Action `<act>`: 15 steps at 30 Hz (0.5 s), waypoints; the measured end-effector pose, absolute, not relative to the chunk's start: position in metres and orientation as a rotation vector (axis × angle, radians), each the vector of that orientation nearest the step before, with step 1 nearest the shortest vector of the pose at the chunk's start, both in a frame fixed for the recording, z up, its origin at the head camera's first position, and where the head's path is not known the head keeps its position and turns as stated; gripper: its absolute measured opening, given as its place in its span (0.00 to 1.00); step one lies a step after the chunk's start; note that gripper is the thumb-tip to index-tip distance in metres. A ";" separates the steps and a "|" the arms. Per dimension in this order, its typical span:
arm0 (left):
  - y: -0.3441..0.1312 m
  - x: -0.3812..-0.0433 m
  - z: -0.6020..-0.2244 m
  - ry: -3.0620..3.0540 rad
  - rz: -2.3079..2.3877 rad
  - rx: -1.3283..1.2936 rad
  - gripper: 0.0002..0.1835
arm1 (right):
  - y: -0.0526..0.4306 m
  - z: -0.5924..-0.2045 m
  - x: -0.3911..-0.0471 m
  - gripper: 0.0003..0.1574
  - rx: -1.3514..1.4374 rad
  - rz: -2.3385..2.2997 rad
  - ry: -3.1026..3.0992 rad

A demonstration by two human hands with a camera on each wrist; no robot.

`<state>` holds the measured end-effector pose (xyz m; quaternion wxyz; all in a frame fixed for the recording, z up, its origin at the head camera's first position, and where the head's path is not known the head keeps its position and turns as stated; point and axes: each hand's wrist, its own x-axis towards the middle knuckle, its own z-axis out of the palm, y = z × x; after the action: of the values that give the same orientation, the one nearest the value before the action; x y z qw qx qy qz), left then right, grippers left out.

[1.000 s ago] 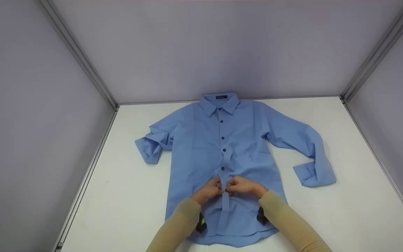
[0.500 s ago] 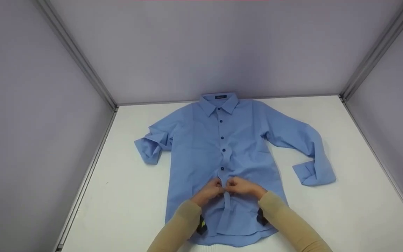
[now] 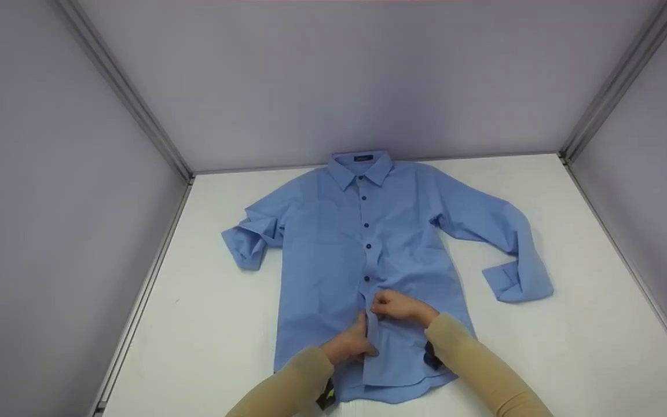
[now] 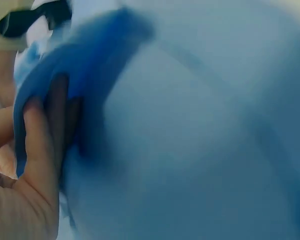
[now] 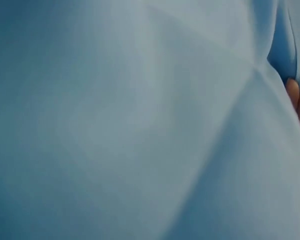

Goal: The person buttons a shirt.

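Observation:
A light blue long-sleeved shirt [image 3: 325, 249] lies front up, its dark buttons [image 3: 367, 278] running down the middle. My left hand [image 3: 350, 343] holds the front edge low on the shirt, index finger pointing up along it and thumb over the cloth. In the left wrist view the lifted flap [image 4: 92, 70] curves between the thumb and the fingers [image 4: 37, 140]. My right hand [image 3: 398, 305] pinches the button strip just below the lowest button in sight. Only a few of its fingertips [image 5: 292, 92] show in the right wrist view, beside blurred blue cloth.
The collar [image 3: 362, 168] points to the back wall [image 3: 362, 81]. One sleeve [image 3: 249, 243] is bunched at the left; the other sleeve [image 3: 521, 260] bends round at the right. Dark wrist devices [image 3: 432, 355] show under the forearms. The white table [image 3: 206, 347] has metal-framed walls around it.
My left hand has moved down the front edge from beside the right hand, its index finger now straight. The right hand stays near its place. The lower button beside the hands is now covered.

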<state>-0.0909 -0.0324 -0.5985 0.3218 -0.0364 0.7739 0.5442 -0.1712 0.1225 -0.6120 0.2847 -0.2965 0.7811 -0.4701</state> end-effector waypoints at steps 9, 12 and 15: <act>-0.062 -0.089 -0.586 2.023 1.245 0.057 0.38 | 0.131 -0.600 -0.171 0.14 -0.721 -1.229 2.097; -0.084 -0.103 -0.575 2.083 1.259 0.115 0.25 | 0.143 -0.580 -0.172 0.13 -0.658 -1.228 2.132; -0.122 -0.134 -0.589 2.288 1.327 0.235 0.19 | 0.161 -0.565 -0.184 0.12 -0.622 -1.300 2.223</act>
<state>-0.1345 -0.1224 -0.5890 0.2407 0.0858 0.8363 0.4851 -0.1837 0.1612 -0.5650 0.2439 -0.2277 0.8138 -0.4759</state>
